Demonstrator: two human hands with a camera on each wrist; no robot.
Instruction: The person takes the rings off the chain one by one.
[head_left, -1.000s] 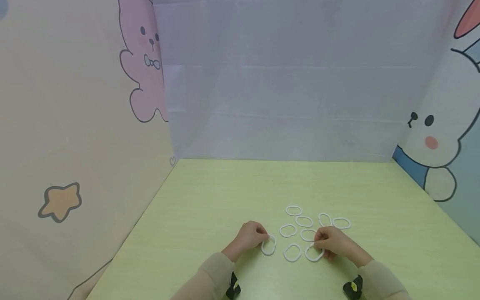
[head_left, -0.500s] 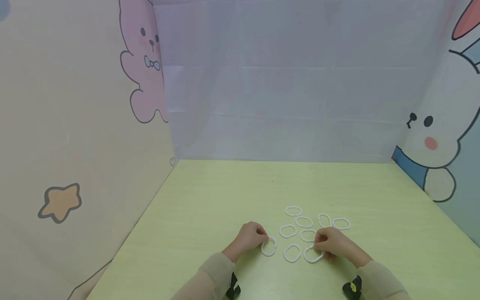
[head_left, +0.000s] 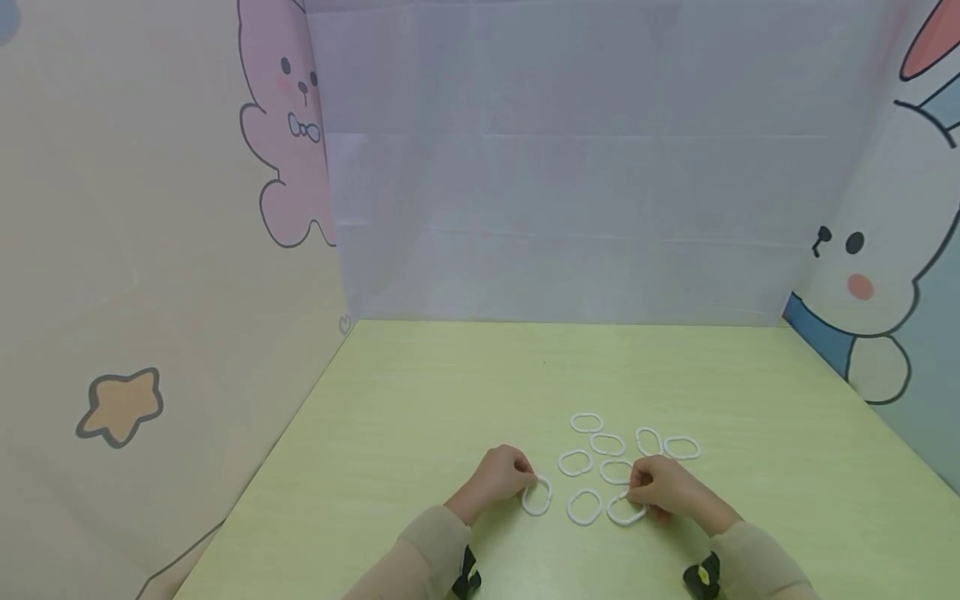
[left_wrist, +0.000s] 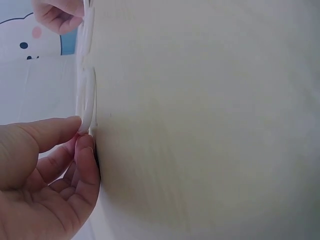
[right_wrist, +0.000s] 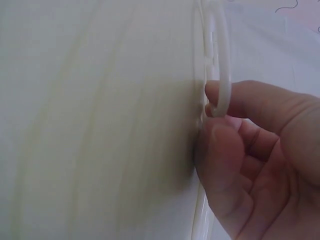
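Note:
Several white oval plastic links lie on the pale green table (head_left: 420,392). My left hand (head_left: 501,473) pinches the leftmost link (head_left: 537,512) between thumb and fingertips; the left wrist view shows that same link (left_wrist: 90,95) edge-on, close over the tabletop. With thumb and index finger, my right hand (head_left: 666,487) pinches another link (head_left: 626,522) at its right end. In the right wrist view this link (right_wrist: 225,55) stands a little tilted off the surface. Between the two hands lies a loose link (head_left: 584,523), touched by neither.
Farther back, more loose links lie flat, among them one at the far end (head_left: 587,414) and one at the right (head_left: 682,457). A pale cloth wall (head_left: 570,208) closes off the table's back edge. Printed side walls (head_left: 187,250) stand left and right.
Both hands stay almost in place, each keeping its grip on its link. The link in the right hand has shifted slightly left. The loose links keep their arrangement.

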